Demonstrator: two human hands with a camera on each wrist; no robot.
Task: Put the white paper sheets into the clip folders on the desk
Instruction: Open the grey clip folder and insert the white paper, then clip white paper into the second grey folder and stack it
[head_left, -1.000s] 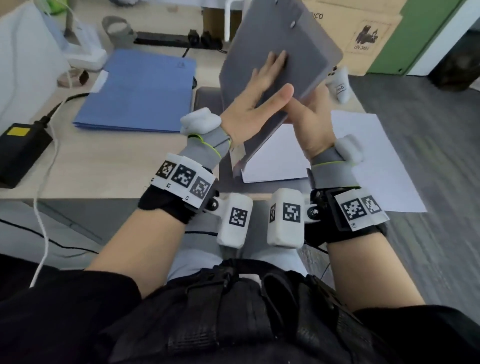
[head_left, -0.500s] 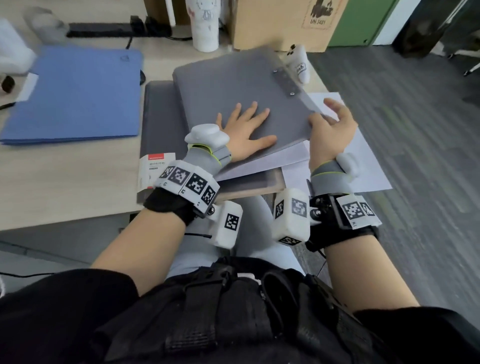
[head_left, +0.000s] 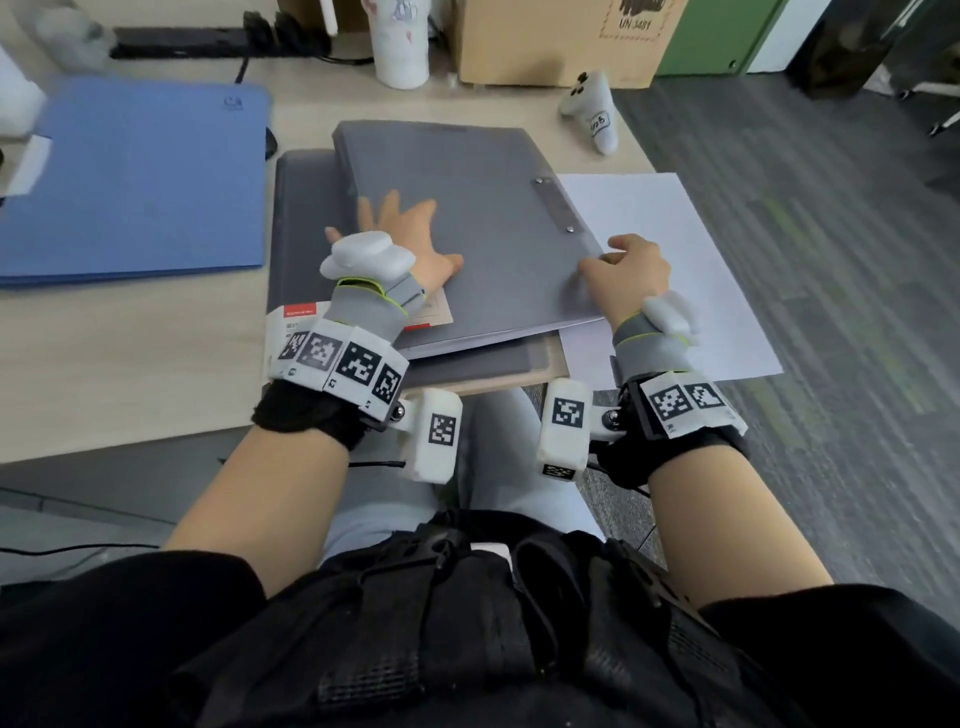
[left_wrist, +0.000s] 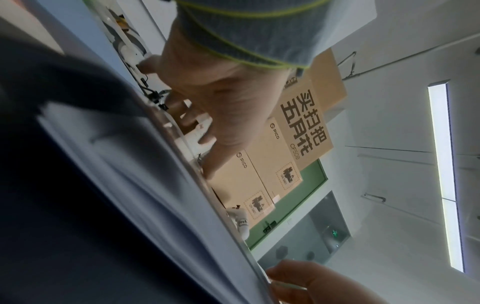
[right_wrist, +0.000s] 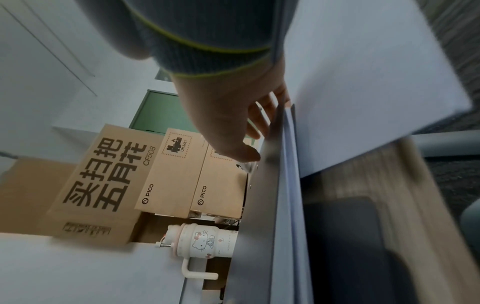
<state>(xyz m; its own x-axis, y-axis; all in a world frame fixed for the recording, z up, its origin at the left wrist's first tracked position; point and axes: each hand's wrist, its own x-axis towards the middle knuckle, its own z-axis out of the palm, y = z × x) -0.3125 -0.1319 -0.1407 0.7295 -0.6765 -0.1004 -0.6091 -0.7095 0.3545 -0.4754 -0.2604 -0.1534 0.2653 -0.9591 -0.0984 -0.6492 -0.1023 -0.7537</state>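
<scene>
A closed grey clip folder lies flat on the desk, on top of a dark grey pad. White sheet edges show along its near side. My left hand rests flat on the cover with the fingers spread. My right hand is at the folder's right edge, fingers curled over it and thumb on the cover. A loose white paper sheet lies just right of the folder and overhangs the desk edge. The right wrist view shows the right hand along the folder edge, beside the sheet.
A blue folder lies at the left. At the back stand a white cup and a cardboard box. A white controller lies at the back right. A small red-and-white box sits by my left wrist.
The grey folder, held tilted up a second ago, has come down flat on the desk. My left hand now lies flat on its cover and my right hand has closed on its right edge.
</scene>
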